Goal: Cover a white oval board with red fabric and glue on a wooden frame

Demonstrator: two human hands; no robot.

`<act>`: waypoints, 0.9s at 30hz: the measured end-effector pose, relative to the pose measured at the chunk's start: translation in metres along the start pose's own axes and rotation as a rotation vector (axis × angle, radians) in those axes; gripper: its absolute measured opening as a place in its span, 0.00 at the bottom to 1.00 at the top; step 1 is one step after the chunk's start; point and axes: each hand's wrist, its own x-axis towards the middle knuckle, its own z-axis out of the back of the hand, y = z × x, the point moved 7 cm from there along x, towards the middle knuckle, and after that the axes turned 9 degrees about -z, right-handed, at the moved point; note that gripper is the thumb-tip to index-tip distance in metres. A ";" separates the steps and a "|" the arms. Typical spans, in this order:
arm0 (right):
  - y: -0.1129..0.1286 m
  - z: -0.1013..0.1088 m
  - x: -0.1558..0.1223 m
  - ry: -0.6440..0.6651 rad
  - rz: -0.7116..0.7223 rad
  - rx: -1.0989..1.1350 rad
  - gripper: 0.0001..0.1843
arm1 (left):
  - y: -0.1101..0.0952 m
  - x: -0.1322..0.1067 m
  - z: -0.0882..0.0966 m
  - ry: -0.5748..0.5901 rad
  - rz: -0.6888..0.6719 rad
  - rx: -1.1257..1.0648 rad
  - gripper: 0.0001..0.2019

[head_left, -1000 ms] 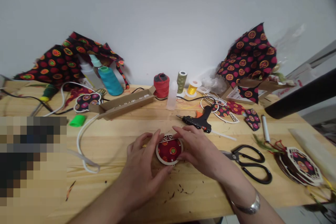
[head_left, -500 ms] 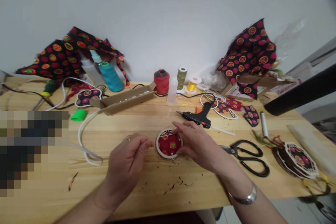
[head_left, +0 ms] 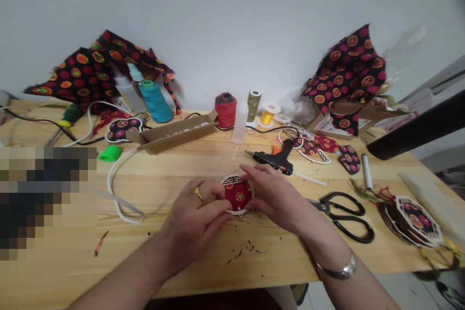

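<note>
A round ornament (head_left: pixel 240 197) lies on the wooden table between my hands. It has a pale cut-out frame with a lattice at the top, and dark red patterned fabric with several small white dots. My right hand (head_left: pixel 273 194) grips its right edge, thumb below and fingers above. At its left side my left hand (head_left: pixel 203 207) is closed, thumb and fingertips touching the frame and fabric. Whether anything small sits between those fingertips is hidden. Behind the ornament lies a black glue gun (head_left: pixel 278 157). Black-handled scissors (head_left: pixel 339 213) rest right of my right wrist.
Across the back stand a narrow cardboard box (head_left: pixel 178 133), a red thread spool (head_left: pixel 225 110), a clear bottle (head_left: pixel 240 126) and a blue spool (head_left: pixel 156 101). A stack of framed fabric pieces (head_left: pixel 414 220) sits at right. White cable (head_left: pixel 112 179) loops at left. A pixelated patch covers the lower left.
My left hand has moved right, from beside the ornament onto its left edge, now covering part of it. My right hand stays at the right edge. The view has shifted slightly.
</note>
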 end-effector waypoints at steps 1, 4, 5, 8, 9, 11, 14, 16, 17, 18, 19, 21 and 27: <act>0.000 0.000 0.000 -0.003 0.003 0.000 0.36 | 0.000 -0.001 -0.001 0.010 0.004 0.002 0.07; -0.001 0.000 -0.001 -0.010 0.005 -0.002 0.37 | 0.001 -0.003 -0.003 0.045 0.010 0.014 0.07; -0.001 0.000 -0.001 -0.010 0.001 -0.002 0.37 | 0.002 -0.004 -0.004 0.054 0.007 0.016 0.06; -0.003 0.000 -0.001 -0.008 -0.007 0.002 0.38 | 0.003 -0.005 -0.007 0.069 0.002 0.016 0.05; -0.003 0.000 -0.001 -0.007 -0.006 0.007 0.39 | 0.003 -0.005 -0.008 0.072 0.001 0.014 0.04; -0.002 0.000 -0.001 -0.008 0.002 0.016 0.39 | 0.004 -0.006 -0.010 0.074 -0.007 0.015 0.04; -0.002 0.000 -0.001 -0.015 0.010 0.021 0.38 | 0.003 -0.006 -0.011 0.059 -0.024 0.029 0.03; -0.002 0.000 -0.001 -0.018 0.008 0.019 0.38 | 0.003 -0.006 -0.011 0.054 -0.025 0.040 0.03; -0.002 0.000 -0.001 -0.018 0.004 0.017 0.38 | 0.003 -0.006 -0.012 0.061 -0.021 0.043 0.03; -0.002 0.000 -0.001 -0.016 0.002 0.016 0.38 | 0.003 -0.006 -0.012 0.067 -0.016 0.043 0.03; -0.002 0.000 -0.001 -0.015 0.000 0.016 0.38 | 0.003 -0.006 -0.012 0.072 -0.012 0.040 0.03; -0.001 0.000 0.000 -0.013 -0.003 0.015 0.38 | 0.003 -0.006 -0.011 0.077 -0.008 0.035 0.03; -0.002 -0.002 0.001 -0.005 -0.031 -0.030 0.37 | 0.004 -0.006 -0.005 0.027 -0.018 0.027 0.06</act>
